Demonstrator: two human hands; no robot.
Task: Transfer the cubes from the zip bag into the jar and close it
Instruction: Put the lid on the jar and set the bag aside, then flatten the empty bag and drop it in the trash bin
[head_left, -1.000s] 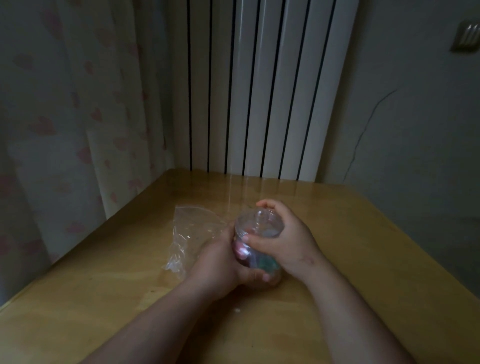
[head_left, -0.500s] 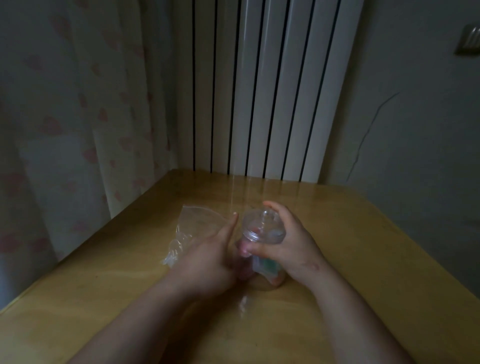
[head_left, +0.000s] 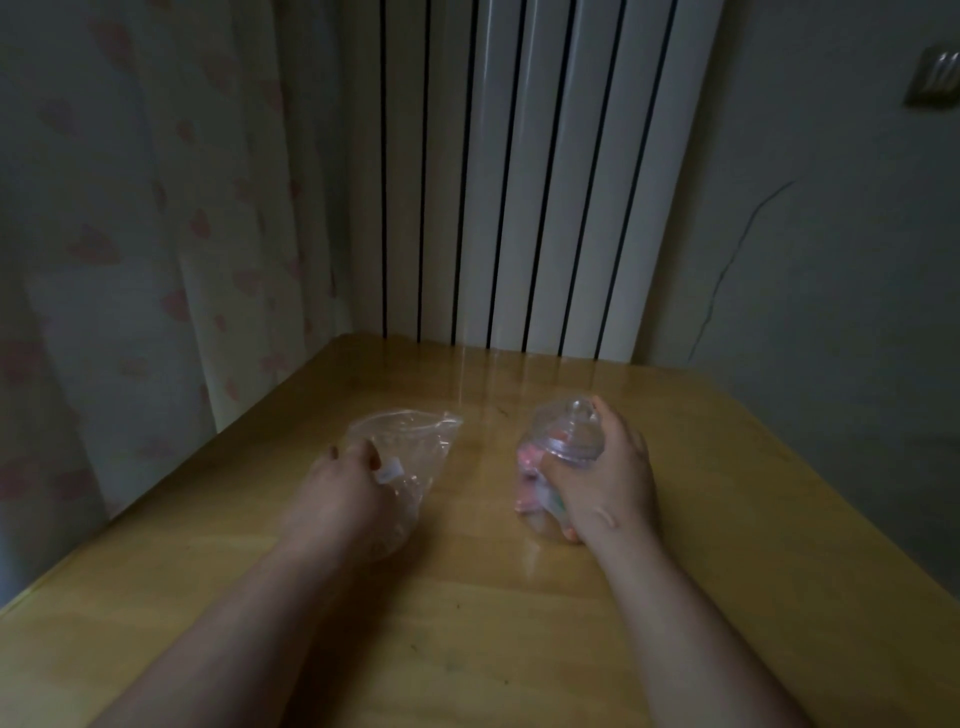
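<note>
Late stage of the transfer. The clear jar (head_left: 563, 457), right of frame centre on the wooden table (head_left: 467, 649), holds pink and green cubes (head_left: 531, 460) and carries its knobbed lid (head_left: 571, 415); closing appears done or nearly so. The right hand (head_left: 602, 483) wraps the jar's side. The left hand (head_left: 340, 493), fingers curled, rests on the seemingly empty zip bag (head_left: 410, 441), left of centre.

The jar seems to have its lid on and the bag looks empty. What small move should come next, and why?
Probably let go of the jar with the right hand and leave it standing on the table. Its lid appears seated, pink cubes show inside, and the zip bag under the left hand looks empty, though the light is dim.
</note>
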